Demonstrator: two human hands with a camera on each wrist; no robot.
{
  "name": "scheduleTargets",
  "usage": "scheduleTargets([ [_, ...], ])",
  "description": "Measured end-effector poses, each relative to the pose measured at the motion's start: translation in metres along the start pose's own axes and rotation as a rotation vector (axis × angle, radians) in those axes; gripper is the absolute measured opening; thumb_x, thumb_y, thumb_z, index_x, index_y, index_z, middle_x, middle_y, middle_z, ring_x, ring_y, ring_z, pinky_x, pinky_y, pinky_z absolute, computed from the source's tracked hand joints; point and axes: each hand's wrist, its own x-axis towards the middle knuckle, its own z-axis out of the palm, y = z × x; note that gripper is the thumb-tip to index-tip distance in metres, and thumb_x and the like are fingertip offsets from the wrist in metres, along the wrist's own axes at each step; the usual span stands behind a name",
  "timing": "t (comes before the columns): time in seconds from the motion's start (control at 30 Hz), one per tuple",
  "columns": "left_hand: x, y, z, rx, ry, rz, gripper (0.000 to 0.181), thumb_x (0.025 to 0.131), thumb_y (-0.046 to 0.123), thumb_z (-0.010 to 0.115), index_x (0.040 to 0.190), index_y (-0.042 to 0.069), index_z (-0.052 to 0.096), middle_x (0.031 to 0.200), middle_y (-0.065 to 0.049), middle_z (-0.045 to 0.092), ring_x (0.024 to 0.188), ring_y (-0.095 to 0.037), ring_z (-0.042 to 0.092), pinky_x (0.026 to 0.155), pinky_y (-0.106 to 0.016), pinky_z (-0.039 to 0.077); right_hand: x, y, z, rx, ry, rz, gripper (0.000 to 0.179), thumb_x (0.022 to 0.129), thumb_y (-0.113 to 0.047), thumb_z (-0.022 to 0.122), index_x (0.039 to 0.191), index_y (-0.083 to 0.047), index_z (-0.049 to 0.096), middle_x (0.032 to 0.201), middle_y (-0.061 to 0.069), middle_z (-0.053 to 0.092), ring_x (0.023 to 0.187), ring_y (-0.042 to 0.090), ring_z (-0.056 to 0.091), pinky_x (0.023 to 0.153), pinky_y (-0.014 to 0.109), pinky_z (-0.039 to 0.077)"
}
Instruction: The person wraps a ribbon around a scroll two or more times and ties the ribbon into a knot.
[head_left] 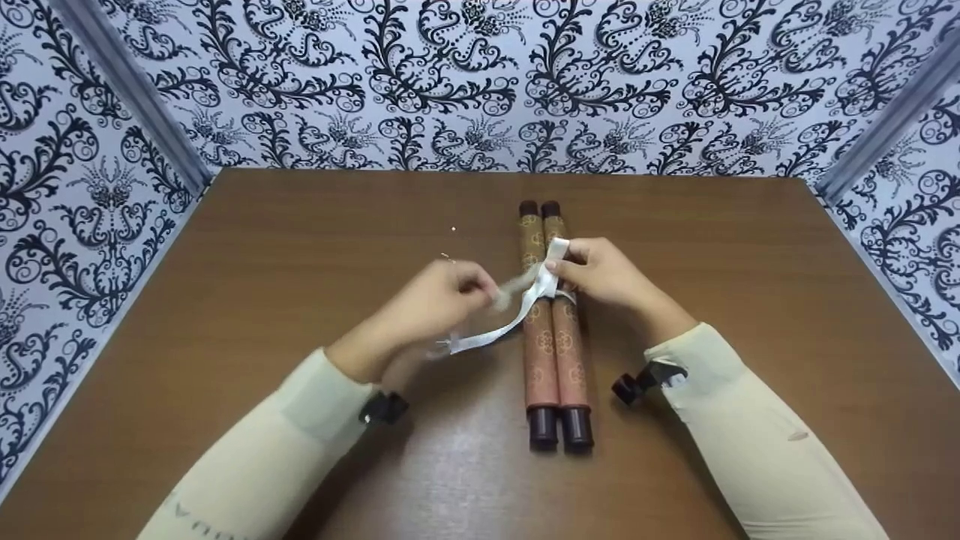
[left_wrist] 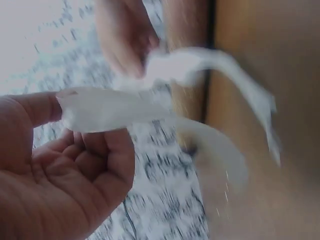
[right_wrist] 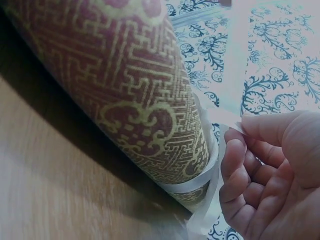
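Observation:
Two rolled scrolls [head_left: 541, 352], covered in reddish-gold patterned cloth with dark end knobs, lie side by side. A white ribbon [head_left: 495, 339] goes around their middle, with a loop standing up at the knot. My right hand [head_left: 604, 274] pinches that loop between thumb and forefinger, just above the scrolls. To the left, my left hand [head_left: 435, 304] holds one ribbon strip [left_wrist: 110, 110], blurred in the head view. The other loose tail hangs below it. Seen from the right wrist, the ribbon band wraps one scroll [right_wrist: 140, 100] closely beside the pinching fingers [right_wrist: 265, 127].
Brown wooden table [head_left: 300, 225] under everything. Patterned black-and-white panels [head_left: 480, 82] stand along its back and both sides. A dark wrist device [head_left: 637, 384] sits at the right cuff, and another [head_left: 384, 409] at the left.

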Motion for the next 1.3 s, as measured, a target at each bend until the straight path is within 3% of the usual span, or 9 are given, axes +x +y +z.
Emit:
scheduleTargets([
  [0.13,-0.008,0.02,0.023,-0.016,-0.1,0.076,0.009,0.099,0.017,0.068,0.1,0.013,0.077,0.093,0.001,0.074,0.081,-0.013,0.066,0.078,-0.028,0.056,0.0,0.0,-0.002,0.008,0.001,0.012,0.02,0.1,-0.018,0.068,0.099,0.001,0.071,0.078,0.002,0.068,0.067,0.012,0.059,0.062,0.025,0.054],
  [0.27,-0.009,0.037,0.047,0.023,-0.158,0.141,0.011,0.099,0.02,0.07,0.099,0.014,0.079,0.091,0.003,0.076,0.084,-0.008,0.066,0.084,-0.028,0.055,0.0,0.0,-0.003,0.046,-0.001,0.01,0.017,0.1,-0.015,0.068,0.1,0.001,0.071,0.081,0.001,0.07,0.071,0.014,0.064,0.069,0.03,0.058],
  [0.4,-0.002,0.043,0.076,0.093,-0.234,0.209,0.012,0.099,0.018,0.07,0.099,0.012,0.081,0.09,0.002,0.077,0.08,-0.001,0.06,0.08,-0.019,0.05,-0.001,0.001,-0.005,0.118,-0.008,-0.01,0.016,0.099,-0.01,0.068,0.103,0.005,0.07,0.083,-0.001,0.071,0.075,0.013,0.068,0.073,0.029,0.061],
  [0.53,0.004,0.047,0.103,0.182,-0.304,0.233,0.009,0.096,0.02,0.074,0.095,0.014,0.081,0.087,0.008,0.076,0.077,0.005,0.056,0.076,-0.012,0.047,-0.002,0.0,-0.008,0.162,-0.019,-0.02,0.013,0.097,-0.007,0.069,0.103,0.005,0.069,0.086,0.002,0.071,0.078,0.016,0.07,0.074,0.03,0.062],
  [0.67,0.008,0.051,0.122,0.238,-0.328,0.246,0.008,0.095,0.023,0.075,0.09,0.017,0.078,0.08,0.012,0.072,0.074,0.006,0.056,0.072,-0.011,0.046,-0.004,-0.002,-0.012,0.148,-0.03,-0.025,0.011,0.097,-0.007,0.069,0.102,0.003,0.069,0.088,0.005,0.072,0.081,0.02,0.072,0.076,0.034,0.063],
  [0.83,0.012,0.053,0.132,0.216,-0.331,0.263,0.009,0.096,0.023,0.074,0.09,0.017,0.077,0.076,0.012,0.069,0.072,0.006,0.055,0.071,-0.01,0.045,-0.007,-0.007,-0.019,0.046,-0.043,-0.045,0.012,0.098,-0.011,0.068,0.102,0.0,0.072,0.092,0.007,0.074,0.087,0.025,0.072,0.079,0.031,0.061],
  [1.03,0.011,0.05,0.137,0.175,-0.429,0.288,0.009,0.096,0.021,0.074,0.092,0.014,0.077,0.078,0.01,0.07,0.071,0.008,0.054,0.07,-0.009,0.045,-0.009,-0.011,-0.025,-0.081,-0.049,-0.063,0.013,0.1,-0.017,0.068,0.1,-0.005,0.075,0.097,0.01,0.075,0.097,0.032,0.069,0.083,0.025,0.054],
  [1.2,0.012,0.047,0.136,0.162,-0.469,0.302,0.012,0.098,0.026,0.072,0.097,0.016,0.079,0.085,0.011,0.074,0.076,0.008,0.057,0.075,-0.009,0.046,-0.009,-0.01,-0.027,-0.078,-0.045,-0.078,0.014,0.1,-0.016,0.068,0.102,-0.004,0.075,0.097,0.012,0.075,0.096,0.032,0.069,0.082,0.025,0.054],
  [1.3,0.018,0.043,0.13,0.138,-0.432,0.298,0.014,0.1,0.027,0.069,0.1,0.017,0.079,0.09,0.011,0.076,0.079,0.008,0.058,0.078,-0.01,0.046,-0.009,-0.01,-0.027,-0.066,-0.043,-0.079,0.014,0.099,-0.015,0.069,0.102,-0.003,0.076,0.097,0.012,0.075,0.095,0.032,0.069,0.08,0.025,0.055],
])
